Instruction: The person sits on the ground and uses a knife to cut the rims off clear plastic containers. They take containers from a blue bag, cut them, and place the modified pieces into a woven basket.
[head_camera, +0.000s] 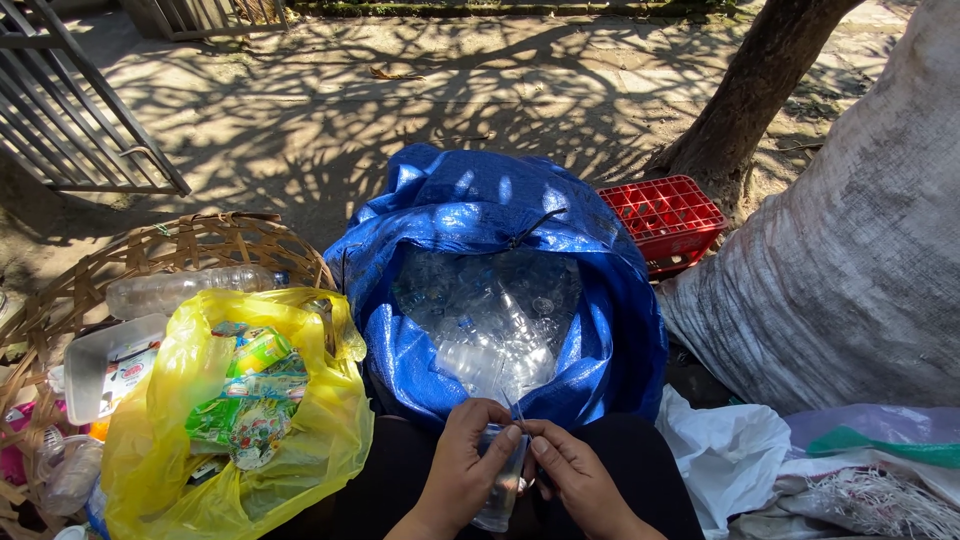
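Note:
My left hand grips a small clear plastic cup low in the middle of the view. My right hand pinches at the cup's top edge, where a thin clear strip sticks up. Both hands are held over my dark-clothed lap. Just beyond them stands a big blue woven sack, its mouth rolled open and filled with several clear plastic cups and bottles.
A yellow plastic bag of green wrappers leans at my left, inside a woven basket holding a clear bottle. A red crate, a tree trunk, a large grey sack and white bags are on the right.

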